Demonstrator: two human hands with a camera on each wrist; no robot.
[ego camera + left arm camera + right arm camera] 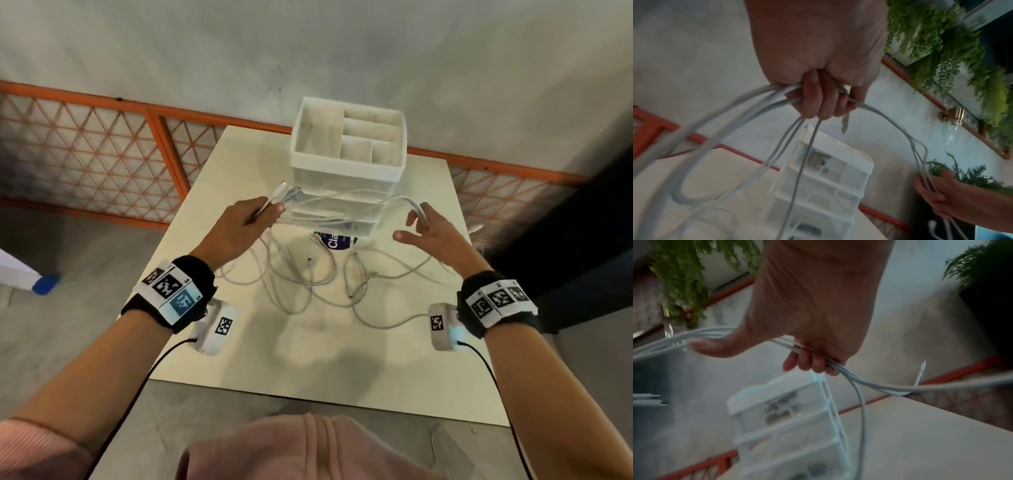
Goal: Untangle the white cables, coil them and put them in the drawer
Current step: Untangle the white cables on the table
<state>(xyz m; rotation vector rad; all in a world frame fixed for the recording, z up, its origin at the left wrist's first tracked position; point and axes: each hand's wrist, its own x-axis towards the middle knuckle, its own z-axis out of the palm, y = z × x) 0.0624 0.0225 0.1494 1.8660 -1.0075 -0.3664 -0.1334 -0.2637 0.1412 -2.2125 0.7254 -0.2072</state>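
Several white cables (308, 284) lie tangled on the cream table (394, 370), with strands lifted between my hands. My left hand (263, 212) grips a bunch of cable ends, and their plugs (284, 186) stick out past the fingers. The left wrist view shows its fingers (822, 104) curled round the strands. My right hand (424, 226) holds the same strands farther right; the thumb is spread, and the other fingers (812, 360) curl round the cables (869, 382). The translucent drawer unit (335, 212) stands just behind both hands, drawers closed, with a cable coil visible inside the top drawer (781, 404).
A white compartment tray (349, 144) tops the drawer unit. A blue label (334, 240) lies at its base. An orange lattice fence (102, 144) runs behind the table. One cable end (476, 228) hangs off the table's right edge. Green plants (962, 48) hang on the wall.
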